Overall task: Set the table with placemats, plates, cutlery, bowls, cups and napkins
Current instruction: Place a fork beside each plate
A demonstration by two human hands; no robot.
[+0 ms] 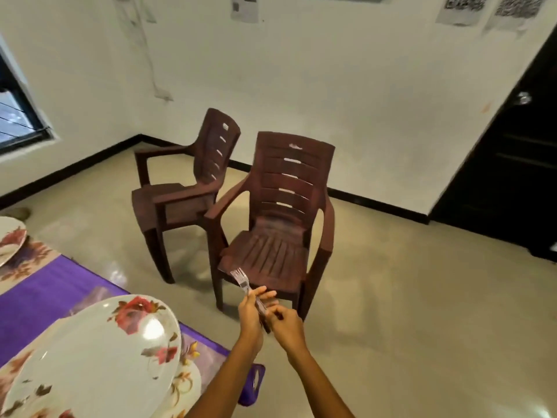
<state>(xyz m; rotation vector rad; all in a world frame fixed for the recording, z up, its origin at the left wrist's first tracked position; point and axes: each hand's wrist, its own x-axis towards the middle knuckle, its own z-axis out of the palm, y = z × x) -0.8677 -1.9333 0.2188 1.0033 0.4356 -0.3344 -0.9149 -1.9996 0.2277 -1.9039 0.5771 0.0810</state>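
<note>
Both hands hold cutlery in the air off the table's right edge. My left hand [252, 312] grips a metal fork [241, 279] by the handle, its tines pointing up and away. My right hand [286, 325] pinches the lower end of the cutlery handles; whether there is more than the fork I cannot tell. A white plate with red flowers [99, 357] lies on a floral placemat [193, 351] at lower left. A second flowered plate [9, 239] sits on another placemat [28, 260] at the far left.
The table wears a purple cloth [54, 294]. A purple bag handle [254, 384] hangs below my left forearm. Two brown plastic armchairs [271, 224] [184, 191] stand on the tiled floor ahead. A dark door [512, 176] is at the right.
</note>
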